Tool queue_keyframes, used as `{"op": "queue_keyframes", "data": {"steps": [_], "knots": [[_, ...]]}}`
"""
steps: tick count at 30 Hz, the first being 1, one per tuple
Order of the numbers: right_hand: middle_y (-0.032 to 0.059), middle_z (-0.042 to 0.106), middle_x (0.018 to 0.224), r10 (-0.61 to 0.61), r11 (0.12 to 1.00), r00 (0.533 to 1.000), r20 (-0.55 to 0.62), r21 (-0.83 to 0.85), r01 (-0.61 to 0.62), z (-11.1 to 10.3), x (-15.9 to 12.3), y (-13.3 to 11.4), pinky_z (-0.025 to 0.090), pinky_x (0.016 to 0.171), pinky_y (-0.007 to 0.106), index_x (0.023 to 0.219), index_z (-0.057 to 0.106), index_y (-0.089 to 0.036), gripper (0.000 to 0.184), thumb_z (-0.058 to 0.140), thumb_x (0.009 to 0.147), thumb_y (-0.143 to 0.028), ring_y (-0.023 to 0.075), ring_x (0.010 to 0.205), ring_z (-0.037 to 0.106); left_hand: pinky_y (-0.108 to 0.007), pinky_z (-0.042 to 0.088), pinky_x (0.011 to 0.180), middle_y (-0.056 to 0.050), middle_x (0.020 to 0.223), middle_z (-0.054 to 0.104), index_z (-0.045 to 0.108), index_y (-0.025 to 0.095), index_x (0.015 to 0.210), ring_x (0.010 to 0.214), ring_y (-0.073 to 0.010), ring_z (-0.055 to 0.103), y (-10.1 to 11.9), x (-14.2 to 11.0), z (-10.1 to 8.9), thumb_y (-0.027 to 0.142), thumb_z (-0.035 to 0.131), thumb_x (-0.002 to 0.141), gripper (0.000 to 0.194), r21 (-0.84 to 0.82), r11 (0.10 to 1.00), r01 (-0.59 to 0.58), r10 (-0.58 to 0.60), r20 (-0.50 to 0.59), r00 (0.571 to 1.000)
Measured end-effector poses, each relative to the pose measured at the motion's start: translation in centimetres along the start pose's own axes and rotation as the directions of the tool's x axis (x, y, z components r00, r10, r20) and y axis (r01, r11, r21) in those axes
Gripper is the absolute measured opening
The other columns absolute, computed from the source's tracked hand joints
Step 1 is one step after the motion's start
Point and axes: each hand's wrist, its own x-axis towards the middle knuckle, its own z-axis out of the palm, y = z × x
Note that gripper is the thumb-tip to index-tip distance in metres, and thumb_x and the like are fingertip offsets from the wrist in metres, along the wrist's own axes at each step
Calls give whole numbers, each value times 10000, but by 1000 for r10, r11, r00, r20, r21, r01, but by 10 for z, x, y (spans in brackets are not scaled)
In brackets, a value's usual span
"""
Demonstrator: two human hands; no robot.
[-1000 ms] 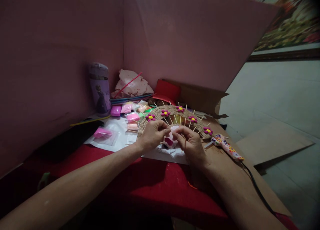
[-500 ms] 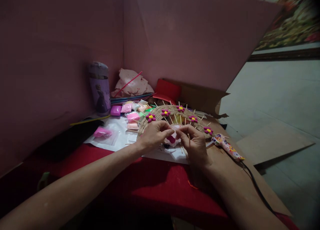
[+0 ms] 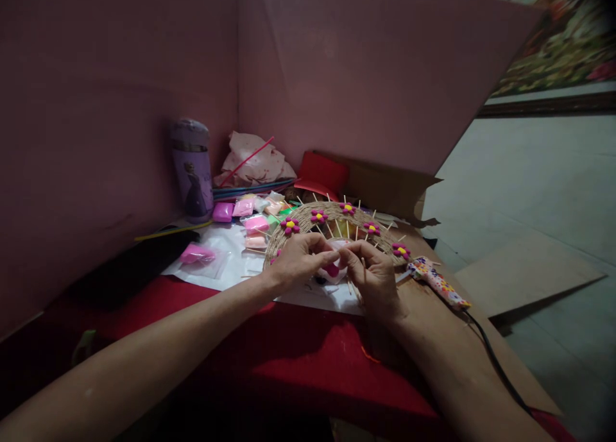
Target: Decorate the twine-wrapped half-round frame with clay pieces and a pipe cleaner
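My left hand [image 3: 303,257] and my right hand [image 3: 370,272] meet fingertip to fingertip, both closed in a pinch. Whatever sits between the fingertips is too small or too hidden to name. Just below them shows a magenta lump of clay [image 3: 332,271], apparently in a clear plastic bag; I cannot tell whether the fingers touch it. Behind the hands is a round twine-wound frame [image 3: 332,211] with thin wooden sticks standing out along its edges. Magenta clay flowers [image 3: 318,217] with yellow centres are fixed on it. My hands and wrists hide its near part.
Packets of coloured clay [image 3: 256,224] and a pink packet [image 3: 197,254] lie on white paper [image 3: 226,243], left. A purple tumbler [image 3: 192,172] stands behind. A flower-patterned glue gun [image 3: 440,285], with a black cord, lies right on cardboard. Red cloth [image 3: 289,346] covers the table.
Both hands stay in nearly the same place, with only slight finger movement. The magenta lump beneath the fingertips shows a slightly different shape. Everything else is unchanged.
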Motion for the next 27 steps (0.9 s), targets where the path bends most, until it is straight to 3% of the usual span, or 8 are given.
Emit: {"op": "queue_keyframes", "data": {"steps": [9,17,27], "knots": [[-23,547,591,38,997,997,-66,69,-34,0,0,-5,372,456,216,704,589,-177,190,590,838,-312,96,487,468,-216,422,549,10,708,566,560,122,781,592,-72,531,-3,-2,6,235,678,673,196,-174,985,0,25,143,989],[-3,599,671,-122,989,990,-68,-87,116,-2,-4,-3,431,516,227,810,622,-189,92,580,847,-262,124,573,555,-212,434,459,25,649,538,503,131,785,476,-68,536,-1,-3,5,295,642,723,224,-225,971,79,-38,180,983],[25,640,778,-256,950,967,2,-183,252,-3,-4,-5,466,601,260,826,619,-203,49,577,850,-204,151,692,596,-206,442,409,19,581,559,509,123,770,423,-79,541,-3,-2,6,312,644,743,234,-271,960,68,-31,140,990]]}}
